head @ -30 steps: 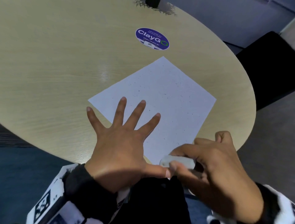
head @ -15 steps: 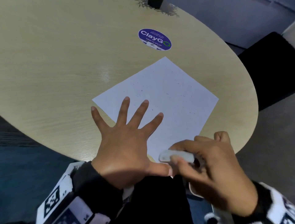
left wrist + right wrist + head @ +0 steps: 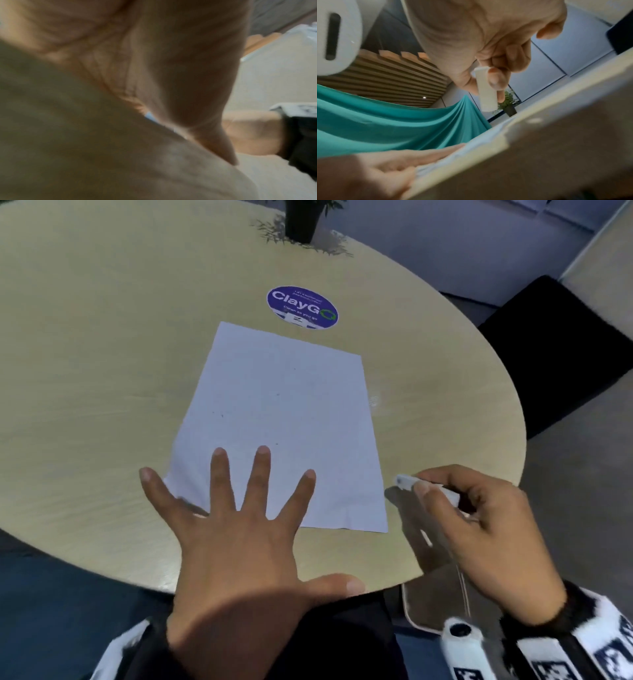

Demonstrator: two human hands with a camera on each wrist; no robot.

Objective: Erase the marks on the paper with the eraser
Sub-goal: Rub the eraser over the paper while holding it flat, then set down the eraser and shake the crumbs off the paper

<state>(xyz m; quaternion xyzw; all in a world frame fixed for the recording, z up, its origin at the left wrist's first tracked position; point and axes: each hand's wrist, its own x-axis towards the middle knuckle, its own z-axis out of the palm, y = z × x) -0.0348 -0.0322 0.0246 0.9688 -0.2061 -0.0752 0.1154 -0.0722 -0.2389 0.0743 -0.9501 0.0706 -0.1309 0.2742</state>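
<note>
Pinched lengthwise in the right hand (image 3: 486, 518), a long white block eraser (image 3: 424, 487) pointing leftward just off the right edge of the pale rectangular paper sheet (image 3: 284, 419), itself pinned flat at its near-left corner under the splayed left hand (image 3: 239, 542).

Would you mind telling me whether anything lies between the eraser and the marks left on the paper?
Nothing visible does. The right hand holds the eraser just off the paper's right edge; the left hand presses only the near corner, clear of the specks.
</note>
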